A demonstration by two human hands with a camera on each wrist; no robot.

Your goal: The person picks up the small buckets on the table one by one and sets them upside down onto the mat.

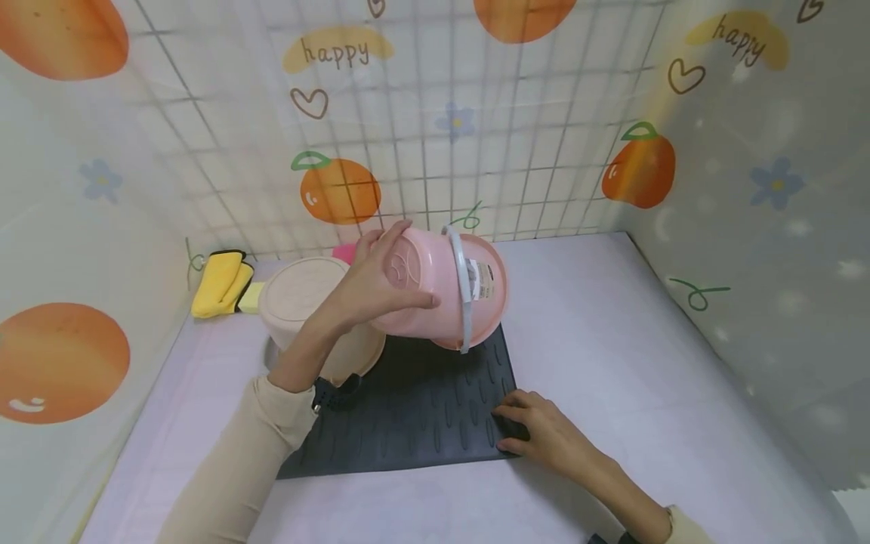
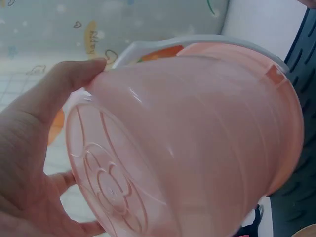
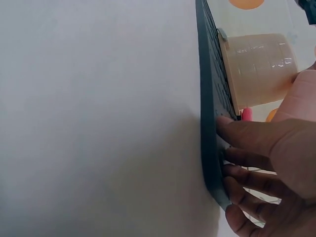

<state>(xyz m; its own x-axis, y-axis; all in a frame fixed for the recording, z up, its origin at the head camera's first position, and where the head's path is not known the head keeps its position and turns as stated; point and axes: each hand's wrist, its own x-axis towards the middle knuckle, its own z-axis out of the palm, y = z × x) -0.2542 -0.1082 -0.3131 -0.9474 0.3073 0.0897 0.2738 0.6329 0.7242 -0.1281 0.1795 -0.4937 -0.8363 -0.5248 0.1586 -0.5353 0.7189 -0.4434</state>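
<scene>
My left hand grips a pink bucket by its base end, fingers and thumb spread around it. The bucket is tipped on its side in the air over the dark mat, its rim to the right, with a grey handle and a label. In the left wrist view a flower pattern marks the bucket's base. My right hand rests its fingertips on the mat's right edge near the front corner. A beige bucket stands upside down on the mat's left side, partly hidden by my left arm.
Yellow-and-black gloves or cloth lie at the back left, beside a pale yellow block. Something bright pink shows behind the buckets. A white wire grid and a printed curtain enclose the table.
</scene>
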